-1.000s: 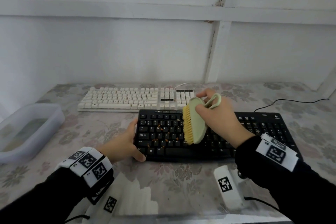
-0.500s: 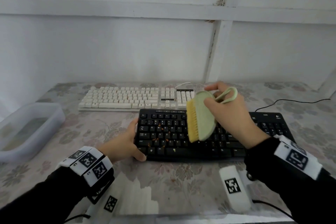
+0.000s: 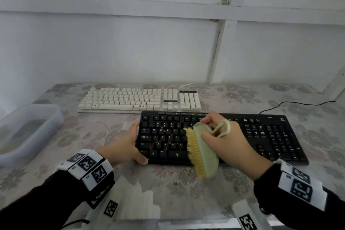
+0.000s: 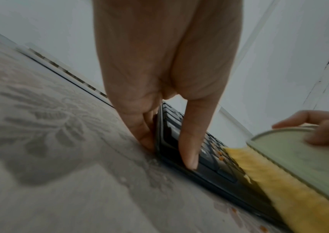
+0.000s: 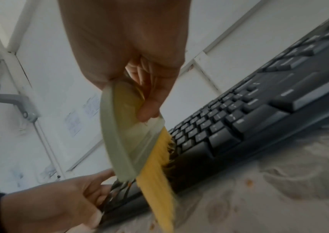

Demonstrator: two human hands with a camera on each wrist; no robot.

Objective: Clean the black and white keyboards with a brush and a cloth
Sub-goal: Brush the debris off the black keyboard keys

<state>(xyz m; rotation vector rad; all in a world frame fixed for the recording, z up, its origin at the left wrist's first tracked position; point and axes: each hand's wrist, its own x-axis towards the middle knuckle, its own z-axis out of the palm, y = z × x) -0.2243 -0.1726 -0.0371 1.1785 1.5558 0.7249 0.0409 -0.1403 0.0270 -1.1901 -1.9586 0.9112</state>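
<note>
The black keyboard [image 3: 261, 136] lies across the middle of the table, with orange crumbs [image 3: 165, 131] on its left keys. My left hand [image 3: 127, 145] holds its left end, thumb on the front corner [image 4: 187, 157] and fingers along the side edge. My right hand [image 3: 229, 142] grips a pale green brush [image 3: 203, 151] with yellow bristles. The brush is tilted, and its lower end overhangs the keyboard's front edge [image 5: 155, 181]. The white keyboard [image 3: 130, 100] lies behind, untouched. A pale folded cloth [image 3: 138, 201] lies near the table's front edge.
A clear plastic tub [image 3: 28, 130] stands at the left. A black cable [image 3: 298, 103] runs off to the right, and a wall closes the back. A few crumbs [image 3: 175, 183] lie on the flowered tablecloth [image 3: 74, 136] in front of the black keyboard.
My right hand has swept the brush from the middle key rows toward me, to the black keyboard's front edge. My left hand has kept its hold on the left end.
</note>
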